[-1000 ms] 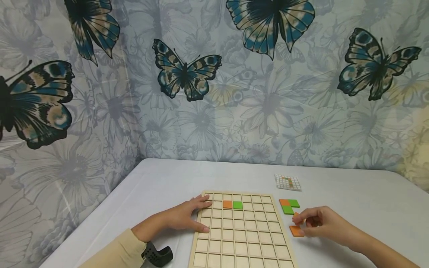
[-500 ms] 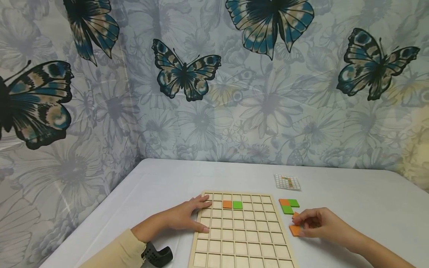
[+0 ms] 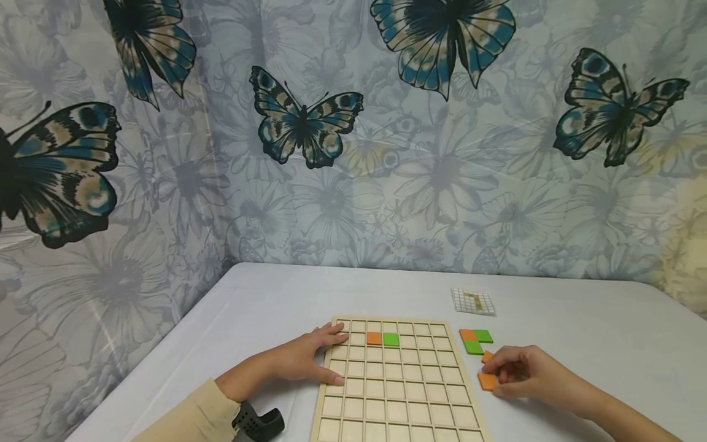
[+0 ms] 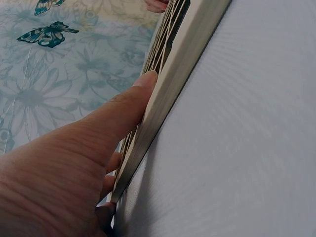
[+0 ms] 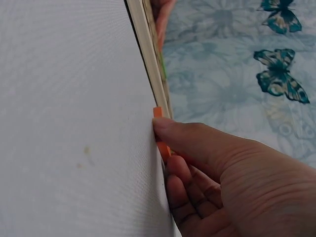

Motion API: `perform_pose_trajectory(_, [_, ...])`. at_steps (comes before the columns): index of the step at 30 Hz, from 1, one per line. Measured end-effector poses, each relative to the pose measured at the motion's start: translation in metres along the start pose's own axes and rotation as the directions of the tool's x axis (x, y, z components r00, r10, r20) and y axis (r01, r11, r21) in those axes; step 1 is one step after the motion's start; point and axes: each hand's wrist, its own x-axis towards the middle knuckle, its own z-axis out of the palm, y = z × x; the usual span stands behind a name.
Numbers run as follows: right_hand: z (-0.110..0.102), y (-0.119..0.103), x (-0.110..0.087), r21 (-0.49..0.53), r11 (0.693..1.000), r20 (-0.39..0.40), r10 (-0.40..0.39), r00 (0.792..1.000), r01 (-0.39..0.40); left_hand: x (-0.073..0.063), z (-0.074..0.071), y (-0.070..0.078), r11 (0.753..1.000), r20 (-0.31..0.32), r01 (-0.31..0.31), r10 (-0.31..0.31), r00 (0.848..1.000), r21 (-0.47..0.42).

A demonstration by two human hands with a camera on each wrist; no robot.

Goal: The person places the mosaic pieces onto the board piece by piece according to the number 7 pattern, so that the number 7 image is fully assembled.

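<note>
My left hand (image 3: 301, 356) lies with spread fingers along the left edge of a wooden grid board (image 3: 375, 388). Its thumb rests on the rim, as the left wrist view shows. An orange tile (image 3: 374, 338) and a green tile (image 3: 391, 339) sit side by side in cells of the board's second row. Right of the board, my right hand (image 3: 525, 371) pinches a square orange tile (image 3: 487, 382) low at the table between thumb and fingers. Another orange tile (image 3: 487, 356) shows just behind it, partly hidden by the fingers.
Beyond the right hand lie one more orange tile (image 3: 468, 334) and two green tiles (image 3: 483, 336), touching each other. A small card (image 3: 474, 301) printed with a coloured grid lies farther back on the white table (image 3: 580, 319). A butterfly-patterned curtain (image 3: 442, 184) hangs behind.
The right thumb and fingers have shifted slightly around the nearest orange tile, uncovering a little more of it. The left hand and the board have stayed put.
</note>
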Motion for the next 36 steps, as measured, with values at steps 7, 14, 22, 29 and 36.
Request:
perform_pose_trajectory(7, [0.0005, 0.001, -0.0002, -0.044, 0.999, -0.018, -0.012, 1.0, 0.011, -0.0004, 0.0007, 0.0009, 1.0, 0.004, -0.008, 0.008, 1.0, -0.005])
perform_pose_trajectory(14, [0.0005, 0.0017, 0.0003, -0.079, 0.996, -0.026, -0.03, 0.999, 0.028, -0.0012, 0.0003, 0.0019, 1.0, -0.005, -0.005, 0.005, 1.0, -0.001])
perform_pose_trajectory(22, [0.0006, -0.001, 0.0025, -0.067, 0.998, -0.01, 0.018, 1.0, -0.018, -0.0019, 0.0003, 0.001, 1.0, -0.011, -0.005, 0.005, 1.0, 0.0])
perform_pose_trajectory(29, [0.0002, -0.0003, 0.0032, -0.063, 0.998, -0.007, 0.002, 1.0, -0.002, -0.0008, 0.0011, 0.0004, 1.0, -0.018, -0.017, 0.017, 1.0, 0.014])
perform_pose_trajectory(36, [-0.0022, -0.0053, 0.0047, -0.058, 0.997, -0.008, -0.044, 0.999, 0.043, -0.0011, -0.0008, 0.0015, 1.0, -0.007, -0.01, 0.01, 1.0, 0.006])
